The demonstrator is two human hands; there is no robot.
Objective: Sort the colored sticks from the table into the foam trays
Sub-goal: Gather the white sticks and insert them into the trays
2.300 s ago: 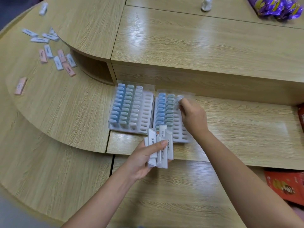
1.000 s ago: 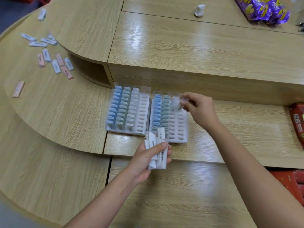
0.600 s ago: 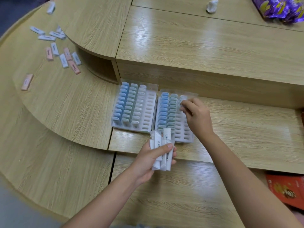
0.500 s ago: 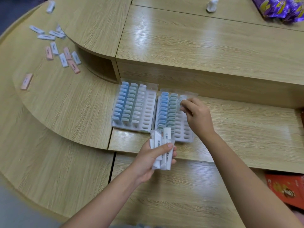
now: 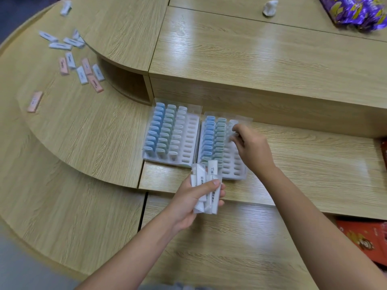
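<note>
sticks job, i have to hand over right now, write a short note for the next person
Left hand grips a bundle of white sticks.
Right hand is at the top of the right tray's third column; blur hides whether it pinches a stick.
Done: left tray has blue, green and white columns; right tray has blue and green.
To do: the remaining slots, and the loose sticks far left.

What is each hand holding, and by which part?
Left hand grips a bundle of white sticks around their middle. Right hand is over the right tray; blur hides any pinch.
</note>
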